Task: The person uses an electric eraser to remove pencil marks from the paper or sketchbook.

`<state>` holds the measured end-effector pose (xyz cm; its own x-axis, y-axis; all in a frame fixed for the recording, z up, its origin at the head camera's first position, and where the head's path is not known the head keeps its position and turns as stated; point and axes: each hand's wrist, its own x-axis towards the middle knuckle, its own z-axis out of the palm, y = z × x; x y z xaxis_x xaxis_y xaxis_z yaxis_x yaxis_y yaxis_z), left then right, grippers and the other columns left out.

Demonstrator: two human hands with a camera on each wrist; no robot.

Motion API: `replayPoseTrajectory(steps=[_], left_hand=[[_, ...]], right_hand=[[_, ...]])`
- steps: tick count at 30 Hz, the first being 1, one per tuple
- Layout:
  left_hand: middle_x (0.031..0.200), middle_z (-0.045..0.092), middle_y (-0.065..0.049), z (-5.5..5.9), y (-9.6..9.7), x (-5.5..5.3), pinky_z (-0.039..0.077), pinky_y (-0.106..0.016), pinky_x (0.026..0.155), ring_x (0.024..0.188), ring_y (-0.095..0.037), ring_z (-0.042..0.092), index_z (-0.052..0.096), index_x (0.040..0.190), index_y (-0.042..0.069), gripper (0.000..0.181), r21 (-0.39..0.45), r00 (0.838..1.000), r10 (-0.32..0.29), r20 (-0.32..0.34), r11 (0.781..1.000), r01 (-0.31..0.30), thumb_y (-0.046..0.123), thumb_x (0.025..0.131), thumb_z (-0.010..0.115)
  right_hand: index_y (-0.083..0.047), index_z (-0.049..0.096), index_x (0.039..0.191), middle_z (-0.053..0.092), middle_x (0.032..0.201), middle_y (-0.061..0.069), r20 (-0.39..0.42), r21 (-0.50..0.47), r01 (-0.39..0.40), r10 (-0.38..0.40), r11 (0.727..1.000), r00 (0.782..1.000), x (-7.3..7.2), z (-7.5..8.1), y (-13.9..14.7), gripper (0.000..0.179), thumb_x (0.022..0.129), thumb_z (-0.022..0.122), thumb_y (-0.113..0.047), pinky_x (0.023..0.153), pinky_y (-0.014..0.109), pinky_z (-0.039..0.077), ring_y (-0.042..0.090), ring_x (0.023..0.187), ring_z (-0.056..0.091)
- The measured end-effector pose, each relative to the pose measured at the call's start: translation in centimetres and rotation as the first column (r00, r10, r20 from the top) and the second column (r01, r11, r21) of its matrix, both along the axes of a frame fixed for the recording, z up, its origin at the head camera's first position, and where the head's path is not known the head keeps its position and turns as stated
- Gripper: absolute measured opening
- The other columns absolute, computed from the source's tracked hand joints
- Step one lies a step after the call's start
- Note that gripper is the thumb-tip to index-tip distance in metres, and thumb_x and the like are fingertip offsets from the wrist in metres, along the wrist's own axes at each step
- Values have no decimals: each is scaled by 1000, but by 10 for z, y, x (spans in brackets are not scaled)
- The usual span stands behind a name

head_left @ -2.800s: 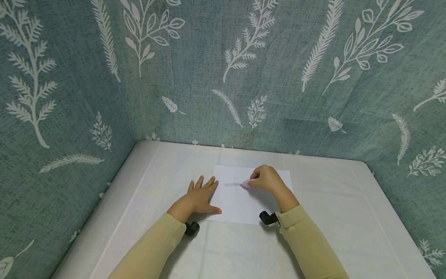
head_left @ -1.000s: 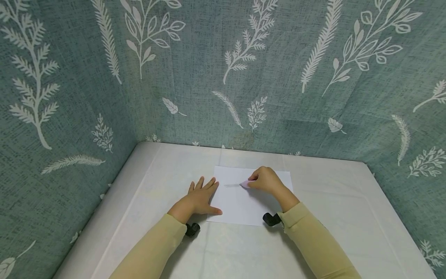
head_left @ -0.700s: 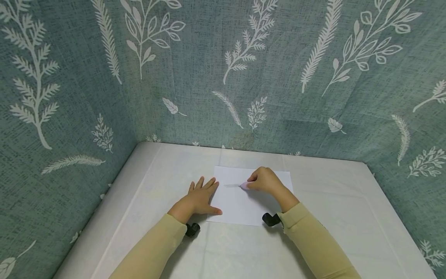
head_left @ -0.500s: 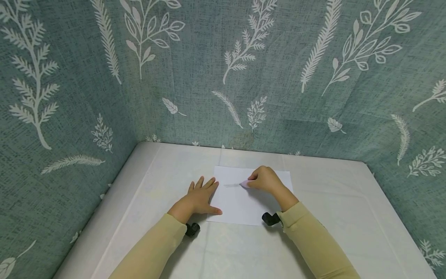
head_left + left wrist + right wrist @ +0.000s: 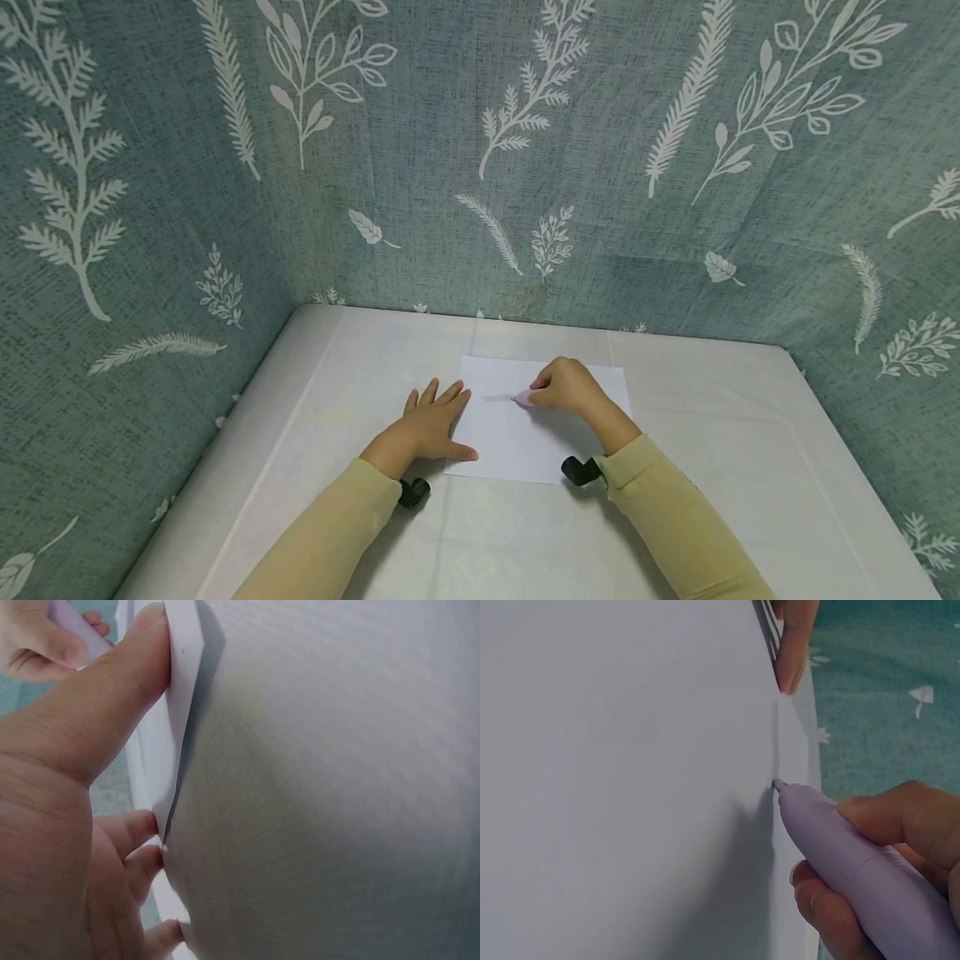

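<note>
My left hand (image 5: 427,429) lies with fingers spread at the left edge of a white sheet of paper (image 5: 502,446), the thumb on its lower left corner. In the left wrist view the paper's edge (image 5: 184,697) stands slightly raised beside that thumb. My right hand (image 5: 570,386) pinches a thick lilac pen (image 5: 847,859) between thumb and fingers. Its small grey tip meets the paper at the end of a faint grey line (image 5: 495,397), in the upper part of the sheet. The right wrist view has the pen slanting, its shadow falling across the paper.
The paper lies on a table covered with a white cloth (image 5: 712,467), creased in places. Green fabric (image 5: 420,208) with white leaf patterns rises behind and at both sides. Black wrist cameras sit at both cuffs, including the right one (image 5: 577,471).
The pen tip shifts only slightly back and forth near the line's right end, now a little farther left. My left hand stays in place on the paper.
</note>
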<state>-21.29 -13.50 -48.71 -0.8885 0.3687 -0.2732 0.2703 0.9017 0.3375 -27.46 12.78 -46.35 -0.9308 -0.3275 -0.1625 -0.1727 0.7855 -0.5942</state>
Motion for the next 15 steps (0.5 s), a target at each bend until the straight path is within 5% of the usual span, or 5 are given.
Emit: replayPoseTrajectory(steps=[7,15], left_hand=[[167,17,-6,0,0,-1,5,-66,116,152,-44,3,29,159,16,110,-8,1000,-2,3,1000,2,66,74,78],[167,17,-5,1,0,0,4,-66,116,152,-44,3,29,160,16,110,-6,1000,-1,4,1000,1,65,75,77]], right_hand=[[-9,81,93,72,74,-3,-5,0,37,-37,999,999,-1,1,-1,16,83,83,-20,59,29,52,12,62,63],[-9,82,91,74,82,-2,9,2,-11,11,1000,1000,-2,3,-3,15,82,83,-21,63,30,52,13,69,62]])
